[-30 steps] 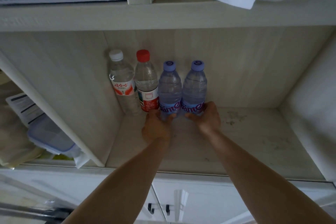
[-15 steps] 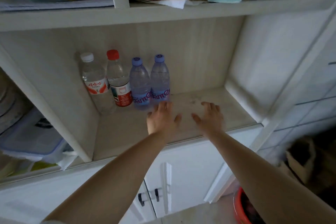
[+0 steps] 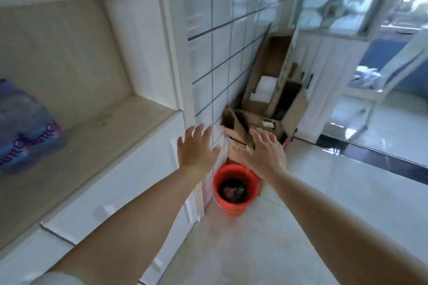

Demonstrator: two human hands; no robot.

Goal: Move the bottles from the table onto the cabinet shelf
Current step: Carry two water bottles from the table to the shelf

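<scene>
1. Turning away from the cabinet: a second ago both hands sat at the bases of two purple-labelled bottles on the shelf; half a second ago they had let go and drawn back over the shelf's front; now the view has swung to the right, toward the room, and both hands are out past the shelf's right-hand end.

2. Bottles (image 3: 25,132): blurred purple-labelled pair, on the cabinet shelf (image 3: 129,127), far to the left of the left hand, apart from both hands. The two other bottles seen earlier are out of frame.

3. Meaning for the task, as a judgement: this pair counts as delivered. The turn suggests a return trip for more, though no table shows here, so how many bottles remain cannot be told.

4. Left hand (image 3: 196,148): empty, fingers spread and nearly straight, back toward the camera, forearm stretched forward, level with the front corner of the cabinet.

5. Right hand (image 3: 266,152): empty, fingers straight and held loosely together, back toward the camera, forearm stretched forward, near the left hand but not touching it.

6. Other items: red bucket (image 3: 235,188) on the floor below and between the hands, dark contents; cardboard boxes (image 3: 266,109) beyond the fingertips, against the tiled wall (image 3: 217,53); glass door (image 3: 361,30) far to the right of the right hand.
</scene>
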